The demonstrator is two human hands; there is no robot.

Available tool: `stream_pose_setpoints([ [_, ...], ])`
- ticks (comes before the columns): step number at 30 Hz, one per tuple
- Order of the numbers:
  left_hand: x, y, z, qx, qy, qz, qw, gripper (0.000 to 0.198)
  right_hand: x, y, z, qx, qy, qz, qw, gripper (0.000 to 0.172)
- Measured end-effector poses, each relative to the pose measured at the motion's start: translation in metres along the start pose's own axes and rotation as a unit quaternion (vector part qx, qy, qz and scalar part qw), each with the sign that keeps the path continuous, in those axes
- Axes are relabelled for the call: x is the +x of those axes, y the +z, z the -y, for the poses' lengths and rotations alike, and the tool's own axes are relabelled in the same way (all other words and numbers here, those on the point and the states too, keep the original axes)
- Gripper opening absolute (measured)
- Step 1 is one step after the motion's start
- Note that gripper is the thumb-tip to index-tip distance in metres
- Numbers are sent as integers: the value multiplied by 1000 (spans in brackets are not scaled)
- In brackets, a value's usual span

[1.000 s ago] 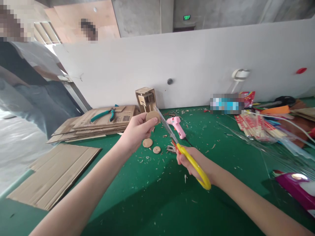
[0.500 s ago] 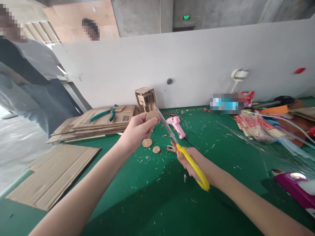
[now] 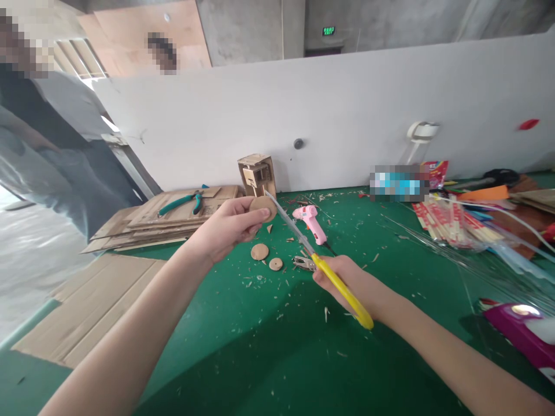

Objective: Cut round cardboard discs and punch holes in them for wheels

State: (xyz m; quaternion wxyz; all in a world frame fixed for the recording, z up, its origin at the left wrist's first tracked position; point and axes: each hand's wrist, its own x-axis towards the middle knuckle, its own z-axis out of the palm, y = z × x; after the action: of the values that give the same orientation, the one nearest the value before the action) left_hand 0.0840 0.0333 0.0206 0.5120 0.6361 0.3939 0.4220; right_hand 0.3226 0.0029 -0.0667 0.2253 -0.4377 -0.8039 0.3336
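Note:
Between the thumb and fingers of my left hand point(image 3: 232, 225) is a round cardboard disc point(image 3: 263, 208), raised above the table. My right hand point(image 3: 344, 286) grips yellow-handled scissors point(image 3: 342, 289), whose long blades point up and left, their tips at the disc's right edge. The blades look nearly closed. On the green table below lie a second cardboard disc point(image 3: 259, 252) and a smaller one point(image 3: 276, 264) with a hole in its centre. A small metal hole punch point(image 3: 304, 263) sits beside the scissors. Cardboard scraps are scattered around.
A pink glue gun point(image 3: 310, 222) lies beyond the blades, near a cardboard box model point(image 3: 259, 173) by the white partition. Teal pliers point(image 3: 182, 203) rest on stacked cardboard point(image 3: 143, 222) at left. Packaged sticks point(image 3: 451, 222), wires and a purple tool point(image 3: 515, 323) are at right. A person point(image 3: 56, 133) stands left.
My left hand and the disc have shifted slightly left and turned. The scissor blades have come closer together, and a small scrap now shows near the disc's edge.

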Motion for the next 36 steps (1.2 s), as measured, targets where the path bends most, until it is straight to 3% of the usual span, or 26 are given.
stream_pose_setpoints([
  [8,0,-19,-6,62,-32,45,997,20,0,-18,7,-147,39,-18,988,40],
  [18,5,-10,4,100,0,-28,995,17,-3,-12,9,60,9,1,998,31],
  [24,2,-2,3,73,-4,-2,997,16,5,-5,-10,88,-26,2,996,38],
  [36,3,6,5,65,15,-32,997,14,2,-4,-7,116,-35,20,992,39],
])
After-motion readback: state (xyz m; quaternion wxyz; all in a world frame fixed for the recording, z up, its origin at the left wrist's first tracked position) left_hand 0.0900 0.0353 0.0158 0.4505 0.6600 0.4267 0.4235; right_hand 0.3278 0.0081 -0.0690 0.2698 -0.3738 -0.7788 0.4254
